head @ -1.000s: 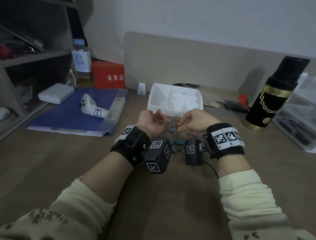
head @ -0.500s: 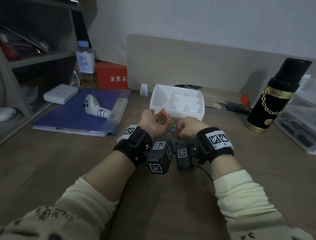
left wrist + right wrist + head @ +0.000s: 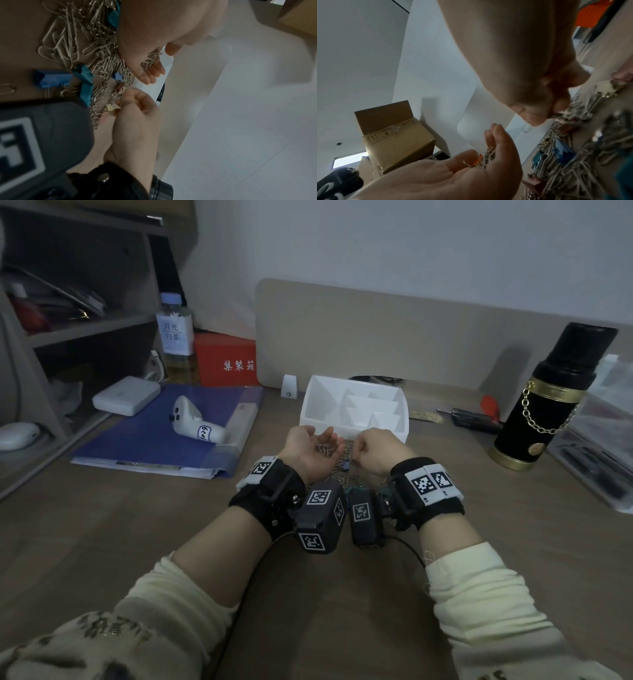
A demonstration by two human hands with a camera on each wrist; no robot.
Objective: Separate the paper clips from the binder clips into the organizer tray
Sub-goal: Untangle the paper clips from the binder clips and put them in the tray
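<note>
A white organizer tray (image 3: 306, 409) with several compartments stands on the desk just beyond my hands. In front of it lies a heap of silver paper clips (image 3: 77, 40) mixed with blue and teal binder clips (image 3: 51, 79). My left hand (image 3: 325, 441) is turned palm up beside the heap and carries a few paper clips (image 3: 488, 155) on its relaxed fingers. My right hand (image 3: 358, 445) hovers over the heap, knuckles up. Its fingertips (image 3: 123, 97) pinch paper clips at the heap's far edge. In the head view the wrist cameras hide much of the heap.
A black flask with a gold chain (image 3: 544, 405) stands at the right, a clear plastic case (image 3: 599, 470) beyond it. A black tool (image 3: 476, 419) lies right of the tray. A blue folder (image 3: 154, 446) with a white controller (image 3: 191, 422) lies left, shelves behind.
My right hand has drawn in toward the left hand and curled its fingers onto clips in the heap. The left hand stays palm up with its clips.
</note>
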